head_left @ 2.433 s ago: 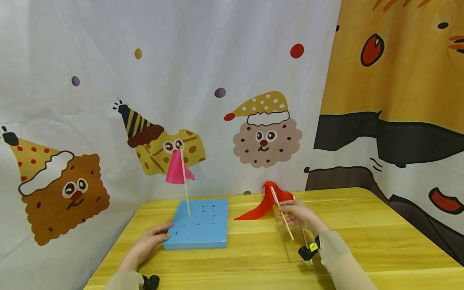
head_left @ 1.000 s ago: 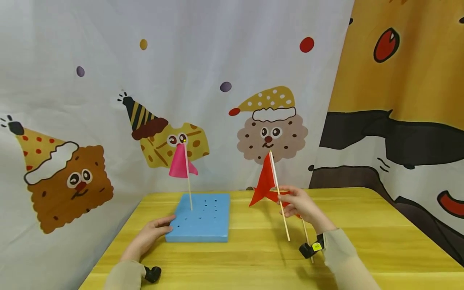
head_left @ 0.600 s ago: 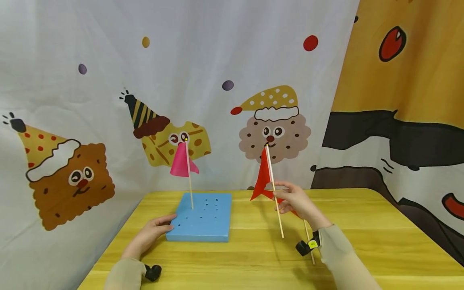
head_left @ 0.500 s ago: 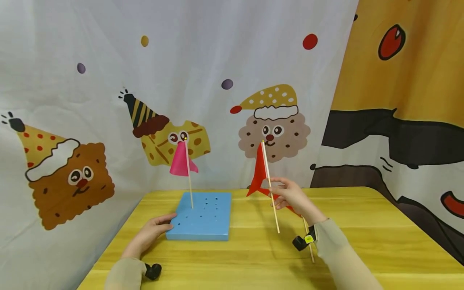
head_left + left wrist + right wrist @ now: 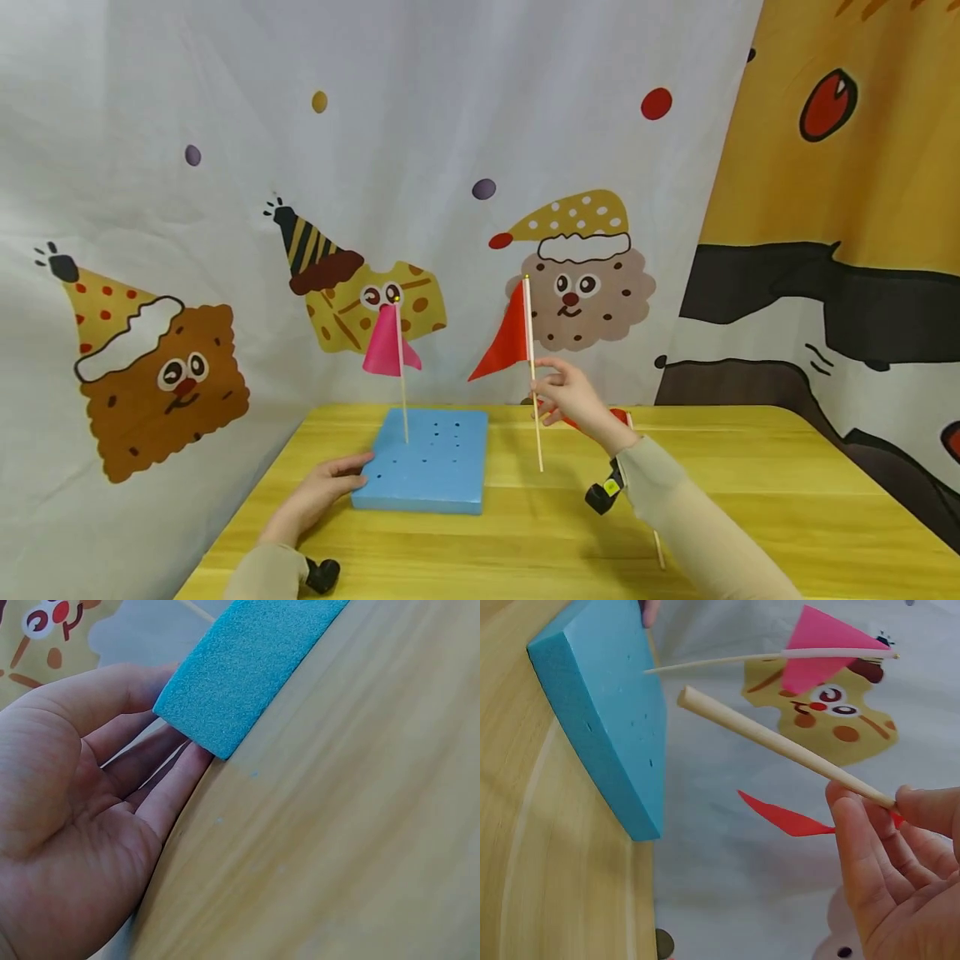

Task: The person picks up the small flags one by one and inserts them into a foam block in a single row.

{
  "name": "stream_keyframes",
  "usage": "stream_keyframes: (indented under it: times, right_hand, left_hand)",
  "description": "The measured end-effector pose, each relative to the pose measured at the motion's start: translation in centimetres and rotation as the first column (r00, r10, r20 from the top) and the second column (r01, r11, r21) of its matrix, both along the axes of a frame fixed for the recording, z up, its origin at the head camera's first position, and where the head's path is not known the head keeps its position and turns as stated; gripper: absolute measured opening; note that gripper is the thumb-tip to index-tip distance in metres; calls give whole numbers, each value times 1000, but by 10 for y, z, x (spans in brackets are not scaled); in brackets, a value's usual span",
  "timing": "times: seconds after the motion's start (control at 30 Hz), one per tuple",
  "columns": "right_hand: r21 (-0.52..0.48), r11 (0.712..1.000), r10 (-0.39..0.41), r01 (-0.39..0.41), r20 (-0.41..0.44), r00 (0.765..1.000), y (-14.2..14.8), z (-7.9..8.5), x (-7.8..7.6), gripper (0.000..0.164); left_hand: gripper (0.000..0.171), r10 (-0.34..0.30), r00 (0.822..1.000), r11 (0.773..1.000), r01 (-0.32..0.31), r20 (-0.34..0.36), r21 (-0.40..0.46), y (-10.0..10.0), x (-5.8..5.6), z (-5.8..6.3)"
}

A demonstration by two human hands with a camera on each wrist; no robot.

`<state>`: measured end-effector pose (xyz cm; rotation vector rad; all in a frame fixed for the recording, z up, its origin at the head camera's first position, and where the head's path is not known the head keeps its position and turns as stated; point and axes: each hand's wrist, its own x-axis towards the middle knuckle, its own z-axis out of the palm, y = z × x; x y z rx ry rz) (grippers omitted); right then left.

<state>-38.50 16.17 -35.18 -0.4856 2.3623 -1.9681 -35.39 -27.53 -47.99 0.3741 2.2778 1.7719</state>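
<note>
My right hand [image 5: 573, 398] pinches the wooden stick of a red flag [image 5: 512, 337] between thumb and fingers. The flag stands nearly upright above the table, right of a blue foam block [image 5: 427, 483]. In the right wrist view the stick's bare lower end [image 5: 742, 733] points towards the block. Several small holes dot the block's top, and a pink flag [image 5: 384, 346] stands in it. With fairly straight fingers my left hand [image 5: 82, 795] rests against the block's left side. A second red flag [image 5: 618, 417] lies on the table, partly hidden behind my right hand and forearm.
The yellow wood-grain table [image 5: 750, 492] reaches back to a white cloth [image 5: 420, 100] printed with cartoon biscuits and cheese. Each wrist carries a small black camera.
The right hand has lifted one red flag off the other, brought it upright and carried it left towards the block. The left hand stays at the block.
</note>
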Motion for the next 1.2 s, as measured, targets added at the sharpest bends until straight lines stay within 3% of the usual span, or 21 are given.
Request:
stream_keyframes:
  times: [0.53, 0.87, 1.2]
  right_hand:
    - [-32, 998, 43, -47, -118, 992, -64, 1, -27, 40]
    - [-18, 998, 58, -62, -181, 982, -97, -13, -35, 37]
    - [-10, 998, 51, -54, -229, 972, -128, -22, -48, 32]
  left_hand:
    - [54, 44, 998, 999, -45, -34, -19, 0, 4, 3]
    - [53, 27, 999, 1000, -27, -42, 5, 4, 6, -4]
    - [54, 32, 998, 999, -32, -47, 5, 3, 4, -1]
